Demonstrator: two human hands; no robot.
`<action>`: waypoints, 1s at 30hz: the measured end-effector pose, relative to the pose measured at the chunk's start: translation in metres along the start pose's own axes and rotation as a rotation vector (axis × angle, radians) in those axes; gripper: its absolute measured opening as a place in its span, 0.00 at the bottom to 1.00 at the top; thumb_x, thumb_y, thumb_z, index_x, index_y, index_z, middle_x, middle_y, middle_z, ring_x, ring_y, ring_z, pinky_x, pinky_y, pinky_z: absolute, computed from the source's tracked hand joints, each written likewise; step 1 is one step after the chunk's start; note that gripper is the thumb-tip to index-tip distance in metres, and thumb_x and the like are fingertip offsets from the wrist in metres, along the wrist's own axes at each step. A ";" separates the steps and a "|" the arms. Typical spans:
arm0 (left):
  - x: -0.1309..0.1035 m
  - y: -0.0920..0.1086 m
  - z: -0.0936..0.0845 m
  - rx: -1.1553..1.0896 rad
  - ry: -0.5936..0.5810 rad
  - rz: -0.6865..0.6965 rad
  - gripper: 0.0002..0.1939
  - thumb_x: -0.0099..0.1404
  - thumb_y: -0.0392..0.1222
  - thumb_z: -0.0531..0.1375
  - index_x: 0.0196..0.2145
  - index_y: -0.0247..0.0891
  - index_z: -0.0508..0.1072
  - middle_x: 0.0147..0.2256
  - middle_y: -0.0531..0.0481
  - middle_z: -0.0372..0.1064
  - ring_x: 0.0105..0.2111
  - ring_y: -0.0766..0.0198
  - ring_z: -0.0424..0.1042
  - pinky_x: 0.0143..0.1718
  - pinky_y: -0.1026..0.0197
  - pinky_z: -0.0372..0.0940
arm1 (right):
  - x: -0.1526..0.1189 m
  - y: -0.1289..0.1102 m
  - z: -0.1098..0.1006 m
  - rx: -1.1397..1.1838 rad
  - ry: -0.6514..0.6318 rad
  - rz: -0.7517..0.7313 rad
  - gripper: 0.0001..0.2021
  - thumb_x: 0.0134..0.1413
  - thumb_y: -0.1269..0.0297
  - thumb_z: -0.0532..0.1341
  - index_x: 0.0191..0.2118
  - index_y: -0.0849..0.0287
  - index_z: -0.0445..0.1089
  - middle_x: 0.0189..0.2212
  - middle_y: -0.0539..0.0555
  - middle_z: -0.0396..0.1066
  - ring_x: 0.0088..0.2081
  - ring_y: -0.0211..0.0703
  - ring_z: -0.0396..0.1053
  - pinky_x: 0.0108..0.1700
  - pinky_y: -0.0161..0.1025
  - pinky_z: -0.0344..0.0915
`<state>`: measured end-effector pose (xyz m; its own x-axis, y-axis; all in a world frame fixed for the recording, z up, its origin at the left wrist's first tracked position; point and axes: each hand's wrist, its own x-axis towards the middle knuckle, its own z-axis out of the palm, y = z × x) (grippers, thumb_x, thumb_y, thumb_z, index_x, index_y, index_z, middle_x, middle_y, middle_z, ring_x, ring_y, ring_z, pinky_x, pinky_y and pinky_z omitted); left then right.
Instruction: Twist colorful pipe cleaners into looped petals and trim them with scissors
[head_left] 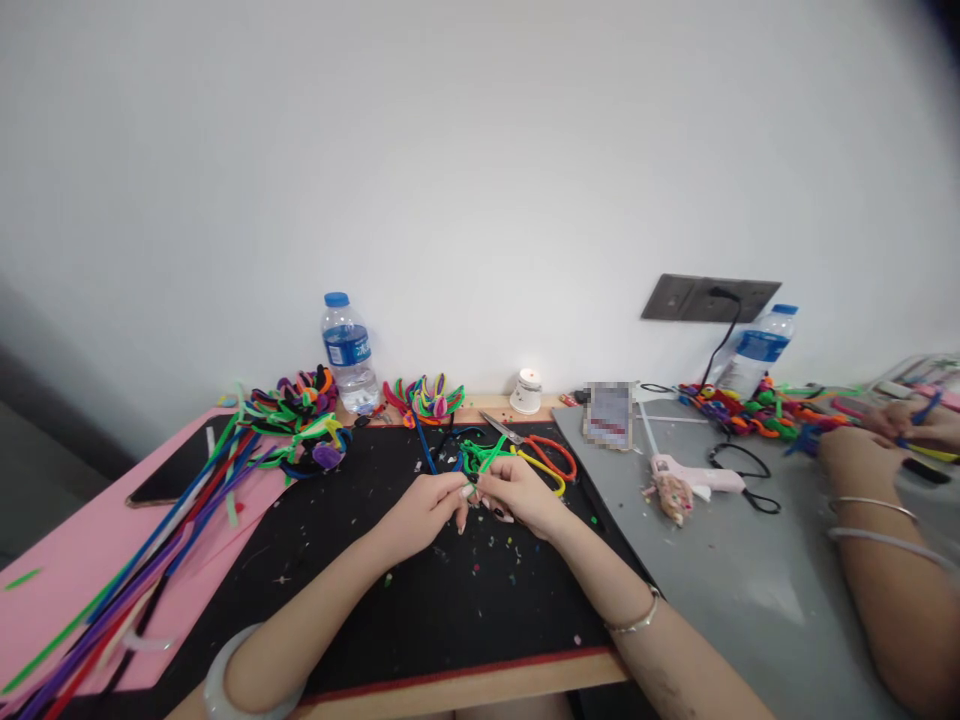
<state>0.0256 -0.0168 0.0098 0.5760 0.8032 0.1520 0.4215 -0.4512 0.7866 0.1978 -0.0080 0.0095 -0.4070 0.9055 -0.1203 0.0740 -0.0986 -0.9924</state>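
Strip of green chenille [493, 454] is pointing away from the person, its long axis slanting rightward; left hand [429, 507] and right hand [523, 494] are pinching its near end above black mat [341, 600].

1. Two water bottles [349, 347], left of centre and right.
2. One glue gun [701, 475], right.
3. One pair of scissors [553, 453], centre.
4. One white cup [526, 394], centre.
5. One dark phone [166, 475], left.
6. Pipe cleaners [154, 565], lower left: too overlapped to count.
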 end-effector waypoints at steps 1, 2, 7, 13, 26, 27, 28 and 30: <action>0.000 0.000 0.000 0.002 0.005 -0.004 0.20 0.65 0.43 0.44 0.21 0.36 0.66 0.19 0.55 0.65 0.20 0.69 0.59 0.27 0.67 0.53 | 0.000 0.000 0.000 -0.013 0.008 -0.015 0.12 0.47 0.60 0.57 0.21 0.63 0.64 0.12 0.44 0.58 0.11 0.26 0.50 0.12 0.27 0.45; 0.000 -0.001 0.000 0.004 0.011 -0.005 0.20 0.65 0.43 0.44 0.21 0.36 0.67 0.19 0.55 0.64 0.20 0.69 0.59 0.26 0.67 0.52 | 0.000 0.001 -0.001 -0.029 0.015 -0.027 0.13 0.48 0.59 0.56 0.21 0.63 0.64 0.12 0.44 0.58 0.11 0.27 0.50 0.12 0.27 0.46; 0.000 0.000 0.000 0.041 0.019 0.022 0.20 0.65 0.40 0.45 0.18 0.36 0.64 0.19 0.54 0.64 0.21 0.68 0.62 0.28 0.67 0.53 | 0.001 0.002 -0.001 -0.137 0.041 -0.042 0.10 0.47 0.63 0.57 0.20 0.63 0.63 0.13 0.45 0.58 0.13 0.27 0.52 0.13 0.26 0.46; -0.003 0.001 0.003 0.131 0.097 0.068 0.18 0.64 0.39 0.45 0.18 0.37 0.62 0.18 0.54 0.61 0.21 0.67 0.61 0.28 0.66 0.53 | -0.001 -0.002 0.004 -0.165 0.121 -0.077 0.11 0.45 0.67 0.57 0.17 0.62 0.61 0.12 0.46 0.60 0.14 0.27 0.52 0.14 0.26 0.46; 0.004 -0.003 -0.003 -0.157 0.273 -0.061 0.13 0.60 0.45 0.53 0.31 0.36 0.74 0.26 0.50 0.64 0.28 0.64 0.61 0.31 0.64 0.56 | 0.001 -0.007 -0.003 0.053 0.197 -0.109 0.10 0.44 0.59 0.60 0.27 0.63 0.66 0.17 0.48 0.65 0.12 0.26 0.51 0.12 0.26 0.48; 0.004 -0.005 -0.003 -0.253 0.264 -0.105 0.13 0.59 0.45 0.53 0.35 0.36 0.74 0.25 0.51 0.64 0.27 0.65 0.62 0.31 0.64 0.57 | 0.001 -0.008 -0.003 0.074 0.221 -0.118 0.11 0.43 0.59 0.61 0.28 0.63 0.66 0.17 0.48 0.67 0.13 0.27 0.52 0.12 0.26 0.49; 0.005 -0.007 -0.002 -0.358 0.249 -0.143 0.14 0.59 0.45 0.54 0.38 0.35 0.73 0.24 0.51 0.64 0.26 0.65 0.61 0.30 0.64 0.57 | 0.001 -0.009 -0.003 0.093 0.239 -0.133 0.11 0.42 0.60 0.61 0.29 0.63 0.66 0.18 0.49 0.67 0.13 0.27 0.53 0.13 0.27 0.50; 0.005 -0.008 -0.001 -0.574 0.217 -0.201 0.16 0.58 0.45 0.56 0.41 0.34 0.72 0.24 0.51 0.66 0.25 0.67 0.62 0.29 0.64 0.59 | 0.000 -0.011 -0.004 0.118 0.250 -0.171 0.11 0.42 0.61 0.62 0.30 0.63 0.67 0.19 0.50 0.68 0.14 0.28 0.55 0.14 0.27 0.51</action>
<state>0.0244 -0.0092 0.0051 0.3446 0.9380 0.0386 0.0304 -0.0522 0.9982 0.2002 -0.0051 0.0201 -0.1670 0.9850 0.0440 -0.0877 0.0296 -0.9957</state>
